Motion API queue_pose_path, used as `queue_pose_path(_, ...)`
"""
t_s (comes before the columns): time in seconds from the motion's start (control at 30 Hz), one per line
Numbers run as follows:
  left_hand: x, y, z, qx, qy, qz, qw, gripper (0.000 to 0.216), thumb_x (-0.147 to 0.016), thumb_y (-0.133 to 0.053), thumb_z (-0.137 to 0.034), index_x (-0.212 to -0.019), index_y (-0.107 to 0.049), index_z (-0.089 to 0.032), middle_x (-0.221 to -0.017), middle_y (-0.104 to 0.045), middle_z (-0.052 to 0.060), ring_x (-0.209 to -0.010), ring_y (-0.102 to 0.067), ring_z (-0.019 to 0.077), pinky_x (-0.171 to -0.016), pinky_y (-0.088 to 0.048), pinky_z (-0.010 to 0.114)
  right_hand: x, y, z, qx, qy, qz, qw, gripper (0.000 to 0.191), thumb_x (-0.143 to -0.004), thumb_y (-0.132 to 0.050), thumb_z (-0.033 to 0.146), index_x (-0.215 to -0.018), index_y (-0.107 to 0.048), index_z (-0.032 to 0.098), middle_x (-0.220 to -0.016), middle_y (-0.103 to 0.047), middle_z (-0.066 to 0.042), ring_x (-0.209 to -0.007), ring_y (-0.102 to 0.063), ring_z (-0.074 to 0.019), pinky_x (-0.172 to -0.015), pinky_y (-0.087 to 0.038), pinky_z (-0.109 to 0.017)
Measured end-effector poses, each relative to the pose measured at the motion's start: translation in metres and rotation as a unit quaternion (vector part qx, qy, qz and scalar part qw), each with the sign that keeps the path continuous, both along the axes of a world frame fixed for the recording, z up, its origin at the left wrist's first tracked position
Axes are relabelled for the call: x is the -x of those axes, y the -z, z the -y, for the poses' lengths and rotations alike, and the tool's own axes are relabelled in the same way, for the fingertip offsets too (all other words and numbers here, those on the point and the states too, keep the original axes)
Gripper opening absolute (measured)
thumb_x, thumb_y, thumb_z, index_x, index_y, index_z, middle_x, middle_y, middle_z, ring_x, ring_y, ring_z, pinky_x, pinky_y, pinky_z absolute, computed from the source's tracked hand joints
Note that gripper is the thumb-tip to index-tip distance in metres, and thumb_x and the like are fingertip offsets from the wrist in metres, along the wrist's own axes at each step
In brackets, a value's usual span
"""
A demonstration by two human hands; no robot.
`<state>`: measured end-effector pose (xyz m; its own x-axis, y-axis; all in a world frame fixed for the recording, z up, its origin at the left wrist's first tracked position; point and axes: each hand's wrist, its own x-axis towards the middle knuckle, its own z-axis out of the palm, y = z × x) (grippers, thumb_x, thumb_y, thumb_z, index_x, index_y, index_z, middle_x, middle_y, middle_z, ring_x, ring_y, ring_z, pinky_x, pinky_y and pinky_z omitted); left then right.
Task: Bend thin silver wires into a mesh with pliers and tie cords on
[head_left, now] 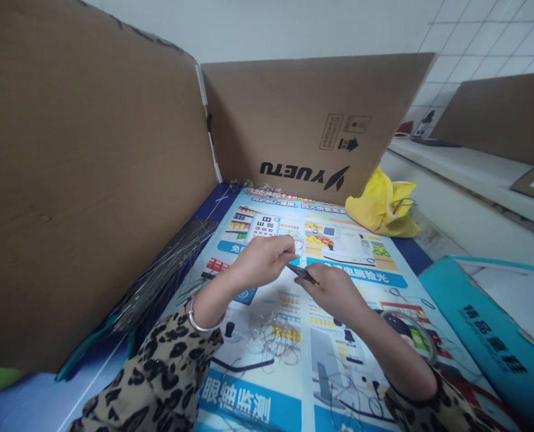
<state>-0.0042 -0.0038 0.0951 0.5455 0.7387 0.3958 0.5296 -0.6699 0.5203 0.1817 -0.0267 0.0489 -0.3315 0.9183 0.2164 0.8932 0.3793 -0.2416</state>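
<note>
My left hand [264, 259] is closed in a pinch over a printed poster [294, 384] that covers the table; a thin wire piece seems to be held at its fingertips, too fine to name. My right hand [334, 289] is closed round a small dark tool [302, 273] whose tip points toward the left fingers. Both hands nearly meet above the poster's middle. Loose bent wires [273, 339] lie on the poster below the hands.
Cardboard walls stand at the left [82, 180] and at the back [312, 120]. A bundle of straight thin wires [163, 276] leans along the left wall. A yellow bag [384, 207] sits at the back right. A teal pouch [487, 336] lies at the right.
</note>
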Motion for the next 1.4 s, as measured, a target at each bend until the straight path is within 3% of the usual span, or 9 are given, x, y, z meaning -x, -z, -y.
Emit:
queue_pose_path(0.17,-0.002,0.005,-0.002,0.017,-0.014,-0.003,1.0,0.012,-0.082,-0.044,-0.018,-0.072,-0.052,-0.019,-0.064,-0.055,-0.003,-0.058,-0.049,0.0101,-0.055,-0.032,0.02,0.002,-0.002,0.001,0.041,-0.003,-0.035,0.999,0.027,-0.082,-0.049,0.037,-0.061,-0.054,0.02,-0.059,-0.057,0.002,-0.054,-0.05,-0.0112,-0.049,-0.025,-0.023)
queue_pose_path(0.4,-0.002,0.016,-0.012,0.039,-0.046,0.034,0.998,0.013,-0.083,-0.047,-0.026,-0.074,-0.054,-0.02,-0.067,-0.059,-0.003,-0.063,-0.054,0.0106,-0.057,-0.036,0.02,-0.003,0.002,-0.008,0.028,-0.008,-0.023,0.999,0.022,-0.084,-0.046,0.036,-0.073,-0.057,0.02,-0.073,-0.058,-0.001,-0.067,-0.054,-0.0132,-0.056,-0.031,-0.023)
queue_pose_path(0.7,-0.003,0.021,-0.015,-0.012,-0.099,-0.045,0.994,0.016,-0.086,-0.042,-0.029,-0.08,-0.055,-0.02,-0.073,-0.063,-0.001,-0.065,-0.056,0.0125,-0.059,-0.036,0.022,-0.018,-0.002,-0.012,0.085,-0.007,0.059,0.995,0.023,-0.082,-0.044,0.038,-0.079,-0.058,0.02,-0.083,-0.06,-0.004,-0.074,-0.055,-0.0165,-0.059,-0.032,-0.025)
queue_pose_path(0.97,-0.003,0.019,-0.013,-0.032,-0.09,-0.134,0.986,0.016,-0.086,-0.041,-0.028,-0.084,-0.056,-0.022,-0.079,-0.065,0.0,-0.07,-0.058,0.0152,-0.059,-0.036,0.024,-0.028,-0.01,-0.014,0.053,0.009,0.042,0.998,0.028,-0.083,-0.043,0.043,-0.078,-0.057,0.019,-0.079,-0.059,-0.004,-0.072,-0.054,-0.0155,-0.058,-0.032,-0.024)
queue_pose_path(1.4,-0.005,0.018,-0.01,-0.051,-0.108,-0.234,0.965,0.021,-0.087,-0.036,-0.03,-0.09,-0.056,-0.022,-0.08,-0.066,0.003,-0.071,-0.06,0.0195,-0.057,-0.036,0.026,-0.025,-0.004,-0.016,0.047,0.023,0.051,0.997,0.025,-0.082,-0.044,0.041,-0.077,-0.057,0.021,-0.079,-0.059,-0.002,-0.071,-0.055,-0.0153,-0.056,-0.031,-0.024)
